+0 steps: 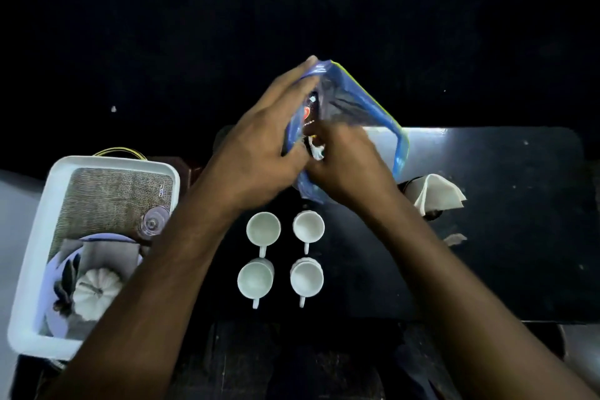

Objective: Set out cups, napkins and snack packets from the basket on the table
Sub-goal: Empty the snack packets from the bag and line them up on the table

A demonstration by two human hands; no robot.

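Note:
A blue snack packet (pixel 360 107) with a yellow-green edge is held up above the dark table (pixel 503 221). My left hand (pixel 259 146) grips its left side, fingers stretched along the top. My right hand (pixel 347 166) pinches its lower part from the right. Below the hands stand several white cups (pixel 263 228) in two rows, handles pointing toward me. Folded white napkins (pixel 436 193) lie at the right of the hands. The white basket (pixel 35 269) sits at the left.
Inside the basket lie a woven brown mat (pixel 110 201), an upside-down glass (pixel 152 222), a pale plate (pixel 55 269) and a white pumpkin ornament (pixel 95 291). The table's right half (pixel 519 253) is dark and bare. The room beyond is black.

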